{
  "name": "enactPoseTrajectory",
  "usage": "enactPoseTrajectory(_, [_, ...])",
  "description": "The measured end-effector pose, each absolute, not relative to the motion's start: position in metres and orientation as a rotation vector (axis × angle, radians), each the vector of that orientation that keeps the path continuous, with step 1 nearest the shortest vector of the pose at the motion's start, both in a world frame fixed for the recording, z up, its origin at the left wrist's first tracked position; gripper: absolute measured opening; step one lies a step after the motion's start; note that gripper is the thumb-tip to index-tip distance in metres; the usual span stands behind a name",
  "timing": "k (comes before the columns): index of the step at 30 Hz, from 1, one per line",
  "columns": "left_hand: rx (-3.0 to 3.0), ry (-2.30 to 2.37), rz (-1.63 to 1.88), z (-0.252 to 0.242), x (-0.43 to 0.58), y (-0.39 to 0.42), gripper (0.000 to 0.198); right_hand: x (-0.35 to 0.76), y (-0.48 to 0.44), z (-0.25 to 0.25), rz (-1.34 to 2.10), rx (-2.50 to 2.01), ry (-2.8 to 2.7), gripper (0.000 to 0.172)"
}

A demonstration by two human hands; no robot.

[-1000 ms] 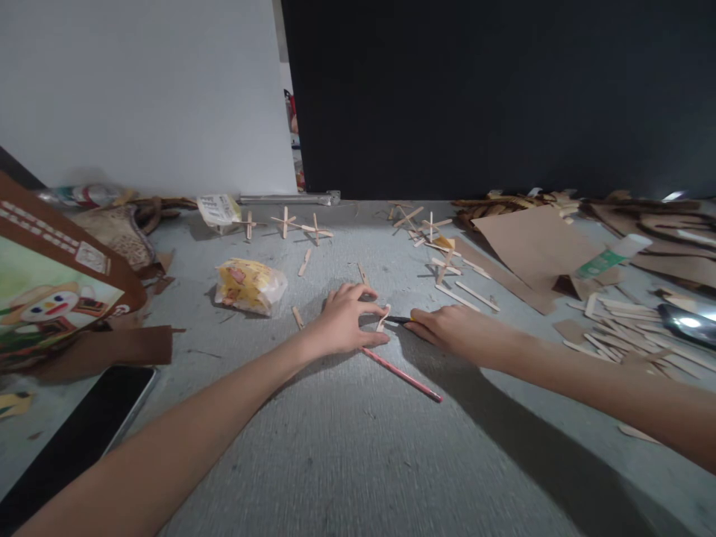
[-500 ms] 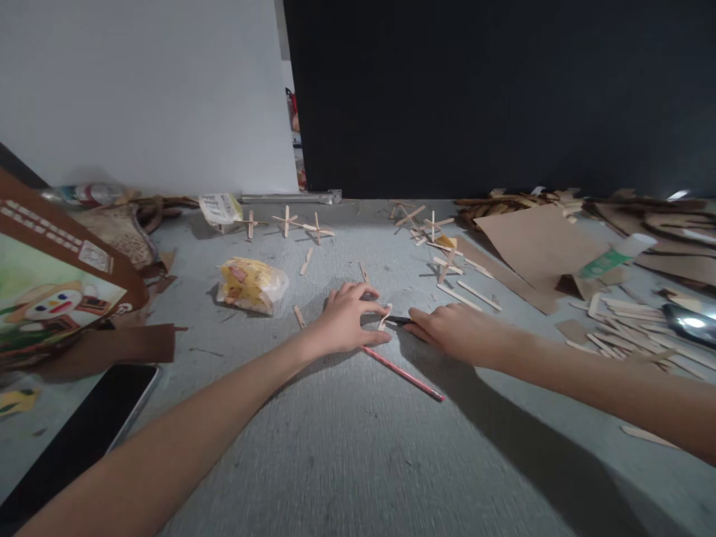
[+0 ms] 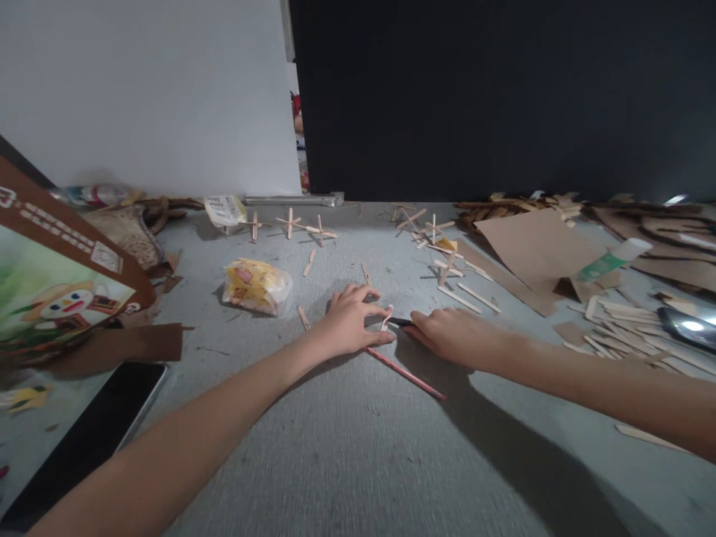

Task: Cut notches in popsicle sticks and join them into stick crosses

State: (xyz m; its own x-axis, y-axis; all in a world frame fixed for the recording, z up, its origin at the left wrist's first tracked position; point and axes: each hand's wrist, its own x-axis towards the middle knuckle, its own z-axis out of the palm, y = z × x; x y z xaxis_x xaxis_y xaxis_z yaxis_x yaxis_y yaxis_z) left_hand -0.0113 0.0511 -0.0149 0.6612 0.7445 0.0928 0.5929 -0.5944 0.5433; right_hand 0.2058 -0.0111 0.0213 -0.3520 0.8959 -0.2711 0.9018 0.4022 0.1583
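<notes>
My left hand (image 3: 353, 322) rests low over the table, its thumb and a finger closed about a small pale wooden stick piece (image 3: 386, 321). My right hand (image 3: 447, 334) grips a slim black tool (image 3: 399, 322), perhaps a craft knife; its tip meets the stick piece and its exact kind is too small to tell. A red pencil (image 3: 407, 374) lies slantwise just below the hands, its upper end by my left thumb. Short stick pieces (image 3: 303, 318) lie by my left hand.
Crossed stick assemblies (image 3: 289, 222) stand at the back. A yellow packet (image 3: 257, 286) and a phone (image 3: 83, 447) lie left, near a brown printed bag (image 3: 67, 268). On the right are loose craft sticks (image 3: 632, 328), a glue stick (image 3: 614, 259) and cardboard (image 3: 531, 242).
The view has shifted slightly, so most things on the left sit a little further right. Both hands keep nearly the same pose and hold on the stick piece and the black tool.
</notes>
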Motion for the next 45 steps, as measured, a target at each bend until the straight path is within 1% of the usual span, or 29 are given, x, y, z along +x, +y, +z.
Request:
enactPoseTrajectory(3, [2.401,1.038,0.406,-0.015,-0.012,0.055,0.036,0.204,-0.012,0.023,-0.039,1.557,2.324,0.041])
enactPoseTrajectory(7, [2.418,0.96,0.245,-0.01,-0.015,0.067,0.035,0.199,-0.014,0.031,-0.065,1.562,2.296,0.042])
enactPoseTrajectory(9, [2.427,0.955,0.221,-0.008,-0.015,0.069,0.036,0.197,-0.014,0.035,-0.058,1.556,2.293,0.041])
enactPoseTrajectory(16, [2.406,1.176,0.431,-0.011,-0.006,0.05,0.035,0.193,-0.014,0.04,-0.063,1.543,2.291,0.039])
enactPoseTrajectory(22, [2.41,1.054,0.254,-0.006,-0.01,0.065,0.033,0.189,-0.019,0.038,-0.084,1.61,2.256,0.038])
enactPoseTrajectory(24, [2.428,1.066,0.278,-0.007,-0.009,0.065,0.032,0.188,-0.02,0.039,-0.092,1.626,2.239,0.039])
enactPoseTrajectory(30, [2.421,1.264,0.492,-0.014,-0.004,0.046,0.034,0.191,-0.017,0.039,-0.108,1.601,2.278,0.039])
enactPoseTrajectory(35, [2.427,1.06,0.284,-0.012,-0.009,0.062,0.033,0.193,-0.014,0.036,-0.109,1.591,2.279,0.038])
enactPoseTrajectory(37, [2.433,1.051,0.315,-0.014,-0.01,0.063,0.031,0.193,-0.014,0.036,-0.108,1.602,2.273,0.039])
enactPoseTrajectory(39, [2.438,1.138,0.427,-0.016,-0.009,0.056,0.034,0.192,-0.014,0.036,-0.119,1.606,2.264,0.039])
enactPoseTrajectory(42, [2.442,1.238,0.506,-0.019,-0.006,0.045,0.032,0.191,-0.016,0.035,-0.131,1.612,2.244,0.038])
enactPoseTrajectory(45, [2.443,1.197,0.383,-0.017,-0.007,0.047,0.033,0.191,-0.017,0.034,-0.13,1.622,2.239,0.039])
